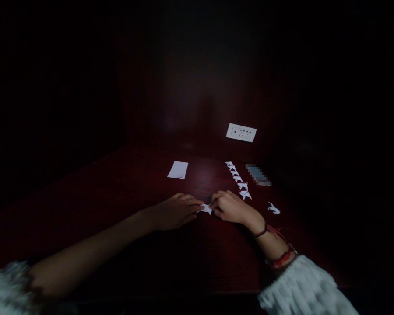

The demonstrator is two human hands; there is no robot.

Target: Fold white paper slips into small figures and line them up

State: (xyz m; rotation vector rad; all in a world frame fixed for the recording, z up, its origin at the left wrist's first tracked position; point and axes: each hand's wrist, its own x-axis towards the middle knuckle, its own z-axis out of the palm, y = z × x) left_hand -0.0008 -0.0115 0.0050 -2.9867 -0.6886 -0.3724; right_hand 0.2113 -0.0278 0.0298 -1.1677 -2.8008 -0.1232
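Note:
A small folded piece of white paper lies on the dark red wooden table, pinched between both hands. My left hand grips its left side with closed fingers; a ring shows on one finger. My right hand holds its right side, fingers curled, with red thread bracelets on the wrist. Just beyond my right hand runs a row of several small folded white paper pieces. One more folded piece lies alone to the right.
A flat white sheet of paper lies farther back at the left. A phone rests beside the row of folded pieces. A white wall socket sits on the dark back panel. The surroundings are very dark.

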